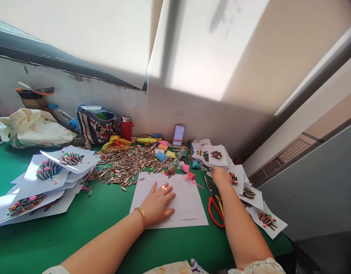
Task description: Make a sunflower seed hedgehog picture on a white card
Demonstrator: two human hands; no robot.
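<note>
My left hand (157,205) lies flat with fingers spread on a white sheet of paper (189,201). My right hand (221,178) reaches beyond the sheet's right edge, beside a stack of white cards (228,158). Its fingers are curled and partly hidden, so what they grip cannot be made out. Red-handled scissors (216,213) lie between the sheet and my right forearm. A small red packet (190,176) rests on the sheet's upper right edge. Striped sunflower seeds (126,161) are heaped just past the sheet, with coloured bits among them.
Cards with seeds stuck on them (50,171) are piled at left; more such cards (268,220) run down the right edge. Packets of coloured clay (161,156) lie behind the sheet. A red bottle (126,129), a striped bag (97,123) and a cream bag (40,129) stand by the wall.
</note>
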